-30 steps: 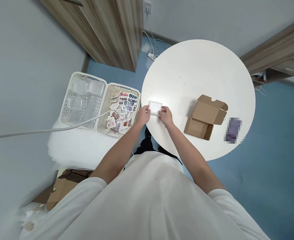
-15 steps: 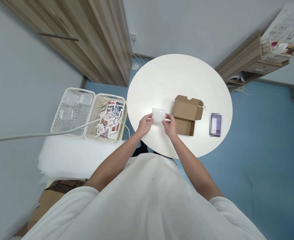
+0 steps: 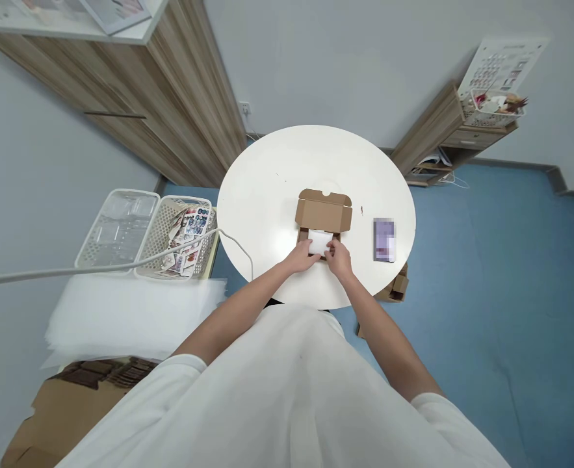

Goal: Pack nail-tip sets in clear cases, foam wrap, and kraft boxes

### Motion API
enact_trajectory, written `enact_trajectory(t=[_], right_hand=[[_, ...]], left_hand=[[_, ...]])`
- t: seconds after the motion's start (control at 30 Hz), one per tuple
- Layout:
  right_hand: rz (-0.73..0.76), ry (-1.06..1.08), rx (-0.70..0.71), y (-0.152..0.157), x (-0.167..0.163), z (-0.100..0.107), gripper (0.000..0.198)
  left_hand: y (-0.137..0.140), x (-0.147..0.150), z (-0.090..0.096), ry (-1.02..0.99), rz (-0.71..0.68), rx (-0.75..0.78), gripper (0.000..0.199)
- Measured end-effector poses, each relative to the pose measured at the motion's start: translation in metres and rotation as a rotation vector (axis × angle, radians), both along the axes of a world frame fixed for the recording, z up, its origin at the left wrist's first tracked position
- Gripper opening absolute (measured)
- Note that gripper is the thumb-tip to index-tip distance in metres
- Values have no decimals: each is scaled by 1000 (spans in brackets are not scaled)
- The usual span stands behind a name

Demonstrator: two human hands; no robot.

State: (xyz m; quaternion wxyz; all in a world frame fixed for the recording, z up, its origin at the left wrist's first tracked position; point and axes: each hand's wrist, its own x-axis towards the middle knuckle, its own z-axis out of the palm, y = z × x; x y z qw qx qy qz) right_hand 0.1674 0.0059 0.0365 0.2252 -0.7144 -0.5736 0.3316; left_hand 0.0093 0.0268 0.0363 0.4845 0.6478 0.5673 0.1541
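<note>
A small white wrapped packet [image 3: 320,241] is between my two hands, over the open lower part of a brown cardboard box [image 3: 322,214]. The box's lid stands folded back with its flaps spread. My left hand [image 3: 301,257] is closed at the packet's left edge. At the right edge, the fingers of my right hand [image 3: 338,257] pinch the packet. How deep the packet sits in the box cannot be told, as my hands cover part of the rim.
The box stands on a round white table [image 3: 257,195], with a blurred purple item [image 3: 384,239] to the right. Left of the table are a basket of printed sheets [image 3: 184,240], a basket of clear plastic boxes [image 3: 121,224] and a stack of white foam sheets [image 3: 130,318]. A pale cable [image 3: 121,265] crosses there.
Both hands have carried the white packet from the bare tabletop beside the box to over the box's opening. The camera view has shifted too.
</note>
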Motion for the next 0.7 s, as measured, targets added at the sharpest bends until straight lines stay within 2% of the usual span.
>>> enact_trajectory(t=[0.17, 0.27, 0.4, 0.5, 0.6, 0.63, 0.7], right_hand=[[92, -107, -40, 5, -5, -11, 25], [136, -105, -53, 5, -8, -15, 26], [177, -94, -41, 2, -8, -14, 22], [198, -93, 38, -5, -1, -9, 26], [115, -51, 170, -11, 12, -5, 32], [63, -32, 184, -13, 17, -5, 35], [-49, 25, 127, -14, 25, -5, 41]], left_hand=[[-1, 6, -7, 183, -107, 16, 51], [-4, 10, -10, 256, -122, 67, 44], [-6, 13, -8, 267, -113, 141, 42], [-6, 6, -2, 225, -115, 249, 42], [-4, -8, 1, 177, 5, 313, 44], [-3, -12, 1, 161, 68, 290, 46], [-4, -20, -1, 115, 162, 194, 49]])
